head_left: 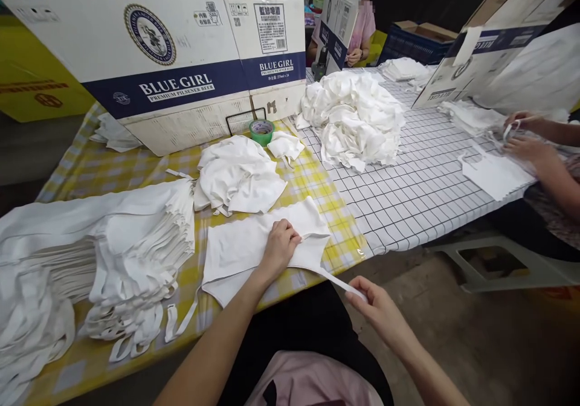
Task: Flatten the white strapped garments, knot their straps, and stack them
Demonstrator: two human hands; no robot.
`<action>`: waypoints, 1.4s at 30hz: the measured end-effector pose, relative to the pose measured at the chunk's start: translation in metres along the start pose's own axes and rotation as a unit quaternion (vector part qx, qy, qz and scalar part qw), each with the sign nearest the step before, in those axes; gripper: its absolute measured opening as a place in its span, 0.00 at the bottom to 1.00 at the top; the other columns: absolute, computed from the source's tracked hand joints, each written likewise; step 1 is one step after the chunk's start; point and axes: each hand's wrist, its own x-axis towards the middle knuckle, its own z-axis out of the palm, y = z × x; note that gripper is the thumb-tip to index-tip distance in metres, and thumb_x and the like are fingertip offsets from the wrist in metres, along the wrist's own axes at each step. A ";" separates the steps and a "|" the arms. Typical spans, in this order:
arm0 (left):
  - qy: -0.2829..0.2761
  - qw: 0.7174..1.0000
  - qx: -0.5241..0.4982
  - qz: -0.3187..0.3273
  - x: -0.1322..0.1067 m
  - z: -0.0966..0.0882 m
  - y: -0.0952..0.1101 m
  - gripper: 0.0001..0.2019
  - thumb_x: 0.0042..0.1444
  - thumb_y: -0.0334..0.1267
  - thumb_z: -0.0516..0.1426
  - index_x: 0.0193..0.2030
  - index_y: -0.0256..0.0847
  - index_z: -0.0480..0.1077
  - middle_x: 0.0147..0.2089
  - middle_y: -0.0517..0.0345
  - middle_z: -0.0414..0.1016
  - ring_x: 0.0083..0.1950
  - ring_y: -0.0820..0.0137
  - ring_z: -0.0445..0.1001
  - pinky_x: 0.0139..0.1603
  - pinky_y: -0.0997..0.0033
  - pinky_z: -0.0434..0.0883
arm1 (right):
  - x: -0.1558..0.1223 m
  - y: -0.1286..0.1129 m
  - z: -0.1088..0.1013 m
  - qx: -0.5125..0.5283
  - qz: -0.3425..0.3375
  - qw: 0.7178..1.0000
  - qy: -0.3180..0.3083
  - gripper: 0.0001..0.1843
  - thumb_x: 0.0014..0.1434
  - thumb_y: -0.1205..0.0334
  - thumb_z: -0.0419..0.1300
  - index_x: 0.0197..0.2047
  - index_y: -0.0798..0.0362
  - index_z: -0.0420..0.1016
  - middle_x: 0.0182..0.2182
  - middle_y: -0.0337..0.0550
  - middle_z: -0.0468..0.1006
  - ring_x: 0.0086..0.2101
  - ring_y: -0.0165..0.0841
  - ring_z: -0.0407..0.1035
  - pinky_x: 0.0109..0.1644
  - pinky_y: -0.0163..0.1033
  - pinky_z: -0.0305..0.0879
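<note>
A white strappy camisole top (244, 243) lies flat on the yellow checked tablecloth in front of me. My left hand (281, 243) rests on it with curled fingers, pinching the fabric near its upper edge. Off the table's front edge, my right hand (369, 303) grips the end of the top's shoulder strap (338, 280) between thumb and fingers, and the strap is pulled straight. The other strap (188, 318) hangs loose at the top's left side. Left of it is a tall stack of similar white tops (145, 219) with straps dangling.
Behind the top lie a white garment heap (240, 173) and green tape roll (261, 132). A large beer carton (190, 49) stands at the back. A bigger white pile (353, 116) sits on the grid cloth (376, 206). A co-worker's hands (528, 137) handle white fabric at right.
</note>
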 end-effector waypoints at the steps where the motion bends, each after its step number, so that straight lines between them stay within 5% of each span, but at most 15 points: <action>1: -0.003 1.000 0.000 0.002 0.001 0.000 0.000 0.09 0.55 0.33 0.52 0.27 0.39 0.70 0.35 0.56 0.64 0.41 0.66 0.62 0.46 0.64 0.64 | -0.001 -0.001 -0.005 -0.032 -0.011 0.999 0.014 0.08 0.57 0.56 0.54 0.31 0.52 0.64 0.23 0.33 0.58 0.24 0.26 0.52 0.26 0.31 0.50; 8: -0.026 1.000 -0.009 0.006 0.006 -0.002 -0.007 0.11 0.55 0.32 0.50 0.24 0.39 0.69 0.34 0.55 0.64 0.41 0.66 0.62 0.46 0.65 0.65 | -0.006 0.000 -0.029 -0.196 -0.018 0.980 0.034 0.07 0.56 0.57 0.53 0.33 0.49 0.69 0.20 0.33 0.61 0.23 0.27 0.54 0.26 0.33 0.50; 18: -0.046 0.996 -0.062 -0.044 0.012 -0.013 -0.010 0.11 0.58 0.37 0.46 0.25 0.40 0.63 0.35 0.57 0.64 0.40 0.67 0.63 0.45 0.66 0.62 | -0.027 -0.036 -0.086 -0.162 0.031 0.986 -0.021 0.18 0.60 0.47 0.48 0.36 0.50 0.72 0.23 0.37 0.64 0.24 0.28 0.57 0.25 0.32 0.53; 29: -0.087 0.962 -0.227 -0.128 0.018 -0.026 -0.021 0.12 0.55 0.46 0.50 0.27 0.40 0.63 0.30 0.62 0.62 0.32 0.72 0.61 0.37 0.73 0.61 | -0.023 -0.046 -0.114 -0.186 -0.025 0.969 0.163 0.15 0.56 0.48 0.54 0.40 0.48 0.72 0.29 0.40 0.73 0.30 0.34 0.67 0.31 0.35 0.63; 34: -0.073 0.959 -0.232 -0.146 0.019 -0.025 -0.016 0.14 0.54 0.47 0.50 0.27 0.39 0.62 0.28 0.63 0.61 0.31 0.73 0.60 0.33 0.74 0.60 | -0.022 -0.058 -0.105 -0.053 -0.084 0.954 0.282 0.10 0.52 0.52 0.60 0.30 0.49 0.71 0.21 0.39 0.67 0.24 0.30 0.60 0.25 0.36 0.56; 38: -0.058 0.963 -0.212 -0.157 0.019 -0.024 -0.014 0.14 0.54 0.48 0.51 0.26 0.39 0.63 0.27 0.63 0.61 0.30 0.73 0.60 0.32 0.74 0.59 | -0.007 -0.060 -0.088 0.190 -0.176 0.943 0.207 0.08 0.51 0.54 0.61 0.31 0.46 0.66 0.19 0.34 0.57 0.21 0.28 0.54 0.24 0.36 0.53; 42: -0.048 0.967 -0.198 -0.151 0.019 -0.021 -0.014 0.14 0.54 0.47 0.51 0.25 0.39 0.62 0.28 0.63 0.62 0.30 0.73 0.61 0.33 0.74 0.59 | 0.009 -0.057 -0.082 0.263 -0.205 0.926 0.176 0.06 0.57 0.53 0.53 0.32 0.44 0.63 0.21 0.33 0.47 0.19 0.27 0.46 0.22 0.37 0.50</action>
